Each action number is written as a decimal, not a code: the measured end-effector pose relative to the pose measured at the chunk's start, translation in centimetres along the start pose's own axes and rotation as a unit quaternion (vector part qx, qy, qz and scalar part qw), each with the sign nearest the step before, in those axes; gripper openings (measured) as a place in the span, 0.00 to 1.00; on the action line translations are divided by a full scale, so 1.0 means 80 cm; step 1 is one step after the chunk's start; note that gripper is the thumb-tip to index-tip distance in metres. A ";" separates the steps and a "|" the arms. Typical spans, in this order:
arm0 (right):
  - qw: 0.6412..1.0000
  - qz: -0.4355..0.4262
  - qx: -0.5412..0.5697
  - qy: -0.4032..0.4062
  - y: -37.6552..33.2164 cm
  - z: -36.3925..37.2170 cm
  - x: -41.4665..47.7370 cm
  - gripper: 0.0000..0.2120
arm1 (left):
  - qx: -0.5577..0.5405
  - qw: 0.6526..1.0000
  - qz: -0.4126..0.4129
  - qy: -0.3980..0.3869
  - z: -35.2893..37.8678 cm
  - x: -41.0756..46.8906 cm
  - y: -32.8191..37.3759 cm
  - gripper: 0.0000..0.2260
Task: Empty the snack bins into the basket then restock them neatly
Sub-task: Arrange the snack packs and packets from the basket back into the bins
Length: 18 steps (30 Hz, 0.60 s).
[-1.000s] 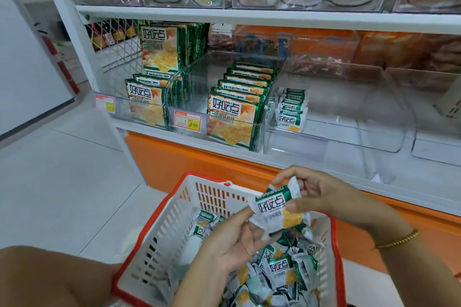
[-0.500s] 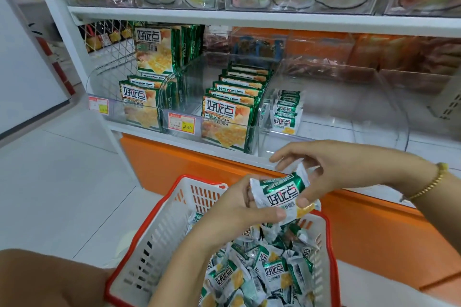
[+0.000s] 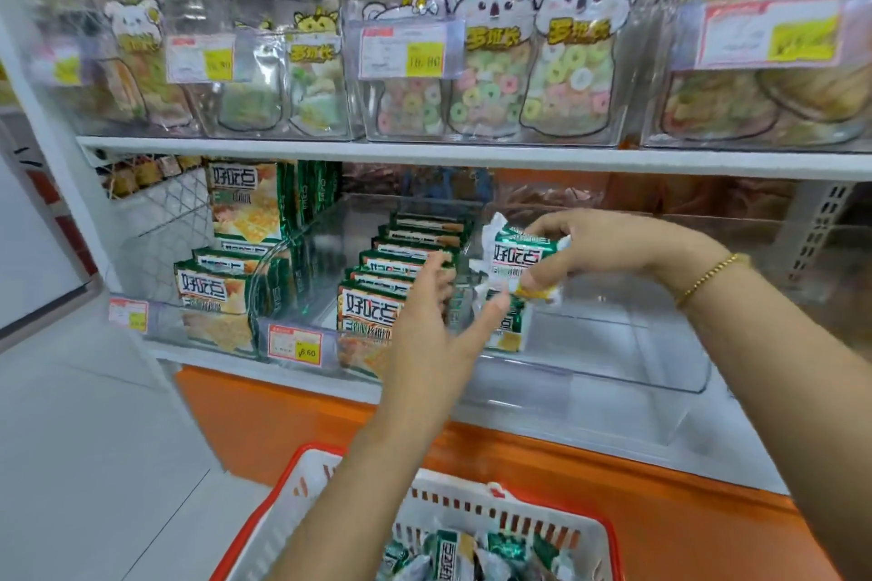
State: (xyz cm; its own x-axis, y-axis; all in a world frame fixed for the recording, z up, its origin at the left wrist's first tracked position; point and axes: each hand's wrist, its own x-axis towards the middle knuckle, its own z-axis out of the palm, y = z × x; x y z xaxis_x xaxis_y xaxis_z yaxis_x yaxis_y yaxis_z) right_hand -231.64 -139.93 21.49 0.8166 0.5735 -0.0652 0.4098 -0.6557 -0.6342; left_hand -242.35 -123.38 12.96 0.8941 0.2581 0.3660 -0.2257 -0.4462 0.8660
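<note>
Fingers: right hand (image 3: 608, 245) pinches one snack packet (image 3: 519, 256); left hand (image 3: 431, 330) spread straight, holding nothing.
Packet: between the right thumb and fingertips, over the clear bin (image 3: 613, 375), just beyond the left fingertips.
Placing well: likely stand it upright, label forward, flush against the standing row (image 3: 507, 334) below the right fingers.
Pose: both forearms reach forward above the basket (image 3: 500, 498).

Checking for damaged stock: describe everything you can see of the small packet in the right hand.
The small packet is a glossy film wrapper, green and white with bold dark lettering and a yellow corner, its sealed ends crinkled. The right hand pinches it, face toward the camera, above the row of like packets in the clear bin.
</note>
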 end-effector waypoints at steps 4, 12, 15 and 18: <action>0.988 0.109 -0.101 -0.031 0.033 0.035 0.039 0.29 | 0.255 0.956 0.136 -0.051 0.017 -0.022 -0.047 0.17; 0.968 0.149 -0.190 -0.065 0.057 0.127 0.068 0.25 | 0.218 0.961 0.151 -0.076 0.009 -0.046 -0.094 0.12; 0.964 0.167 -0.207 -0.033 0.051 0.138 0.069 0.19 | 0.189 0.966 0.149 -0.092 0.006 -0.050 -0.098 0.12; 0.964 0.179 -0.192 -0.032 0.043 0.141 0.063 0.23 | 0.174 0.970 0.144 -0.093 0.003 -0.056 -0.097 0.13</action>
State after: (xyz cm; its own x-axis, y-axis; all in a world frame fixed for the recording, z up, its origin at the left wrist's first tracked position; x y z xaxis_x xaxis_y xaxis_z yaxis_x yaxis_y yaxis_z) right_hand -230.72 -133.77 10.27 0.9121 0.2978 -0.2818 0.2370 -0.9438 -0.2302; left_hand -244.52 -121.27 4.54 0.8752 -0.0652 0.4794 -0.3610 -0.7476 0.5575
